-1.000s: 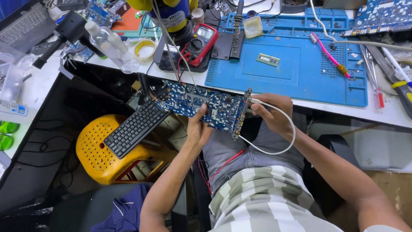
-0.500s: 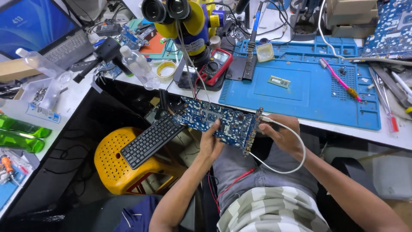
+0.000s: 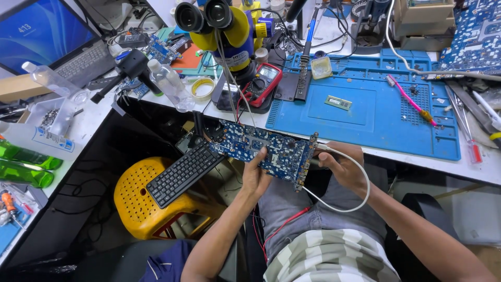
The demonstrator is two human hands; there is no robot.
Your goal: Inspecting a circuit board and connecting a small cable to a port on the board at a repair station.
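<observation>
- A seated person holds a blue circuit board (image 3: 263, 149) over the lap, just below the edge of a cluttered repair bench (image 3: 485, 169).
- The left hand (image 3: 255, 175) pinches the board's near edge, thumb on the top face and fingers curled out of sight beneath it.
- The right hand (image 3: 342, 167) sits at the board's right end, closed around a white cable (image 3: 360, 190) where it meets the metal bracket there; whether the plug is seated cannot be told.
- The cable loops out from that hand, down over the thigh and back toward the board's lower corner.
- The board looks stiff, light and fragile, crowded with small parts; the bare edges and the bracket seem the safest places to take hold, away from the components.
- It appears easy to flex or knock if held by one end alone.
- Beyond the left hand's grip, the board's far end overlaps a black keyboard (image 3: 182, 175) resting on a yellow stool (image 3: 138, 206); contact between them is unclear.
- A red wire (image 3: 284, 227) trails below the board, its ends hidden.
- Above the grip, a blue work mat (image 3: 376, 112) and a yellow microscope (image 3: 227, 28) fill the bench.
</observation>
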